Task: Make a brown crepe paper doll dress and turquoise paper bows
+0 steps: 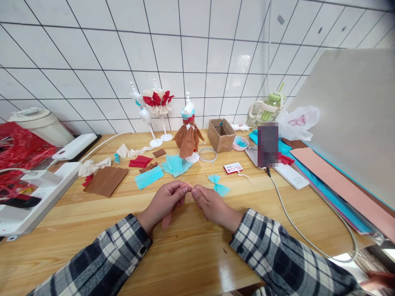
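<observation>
A strip of pink crepe paper [167,220] hangs down from my left hand [169,198], whose fingers are pinched on it. My right hand [212,204] meets the left at the fingertips, thumb and forefinger closed on the same paper's end. Just beyond the right hand lies a blue crepe paper bow [219,186]. Past the left hand are a blue paper strip [149,177] and a ruffled blue piece [176,165]. Behind them stands a small mannequin [188,135] in a brown paper skirt and blue top.
Two more mannequins [155,102] stand by the tiled wall, beside a cardboard box [227,142]. Brown paper [106,181] and a power strip [40,201] are left. A small red-and-white box [233,168], a cable [286,211], a green bottle [273,107] and stacked paper sheets [342,185] are right.
</observation>
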`<state>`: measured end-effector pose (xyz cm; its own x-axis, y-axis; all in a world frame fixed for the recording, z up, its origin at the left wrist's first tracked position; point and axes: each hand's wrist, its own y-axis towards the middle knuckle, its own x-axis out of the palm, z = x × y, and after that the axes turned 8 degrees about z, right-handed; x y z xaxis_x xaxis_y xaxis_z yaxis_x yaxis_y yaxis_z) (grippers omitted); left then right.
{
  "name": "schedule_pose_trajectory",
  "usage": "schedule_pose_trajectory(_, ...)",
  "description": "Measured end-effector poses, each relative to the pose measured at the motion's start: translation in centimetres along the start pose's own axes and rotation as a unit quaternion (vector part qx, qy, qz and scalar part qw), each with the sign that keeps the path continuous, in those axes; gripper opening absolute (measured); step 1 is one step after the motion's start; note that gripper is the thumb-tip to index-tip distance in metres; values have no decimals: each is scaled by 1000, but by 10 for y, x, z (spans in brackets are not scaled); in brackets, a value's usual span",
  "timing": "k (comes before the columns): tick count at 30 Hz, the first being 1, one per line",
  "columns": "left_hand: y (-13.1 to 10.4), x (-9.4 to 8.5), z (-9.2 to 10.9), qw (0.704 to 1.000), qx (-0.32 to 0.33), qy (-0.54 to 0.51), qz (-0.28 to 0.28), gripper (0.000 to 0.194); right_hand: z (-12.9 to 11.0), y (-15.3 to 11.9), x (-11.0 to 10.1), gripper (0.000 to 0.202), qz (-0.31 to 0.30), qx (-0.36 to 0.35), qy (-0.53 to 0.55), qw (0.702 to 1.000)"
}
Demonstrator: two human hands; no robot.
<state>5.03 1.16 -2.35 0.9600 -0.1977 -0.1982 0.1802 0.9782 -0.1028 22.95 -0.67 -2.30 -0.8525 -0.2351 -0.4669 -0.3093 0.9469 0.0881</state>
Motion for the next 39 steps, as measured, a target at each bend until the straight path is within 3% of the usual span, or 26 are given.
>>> schedule_pose_trajectory(39, 0, -2, 0, 1000, -1, -12, -9, 35, 5, 1, 1, 38, -5, -11, -20, 1000)
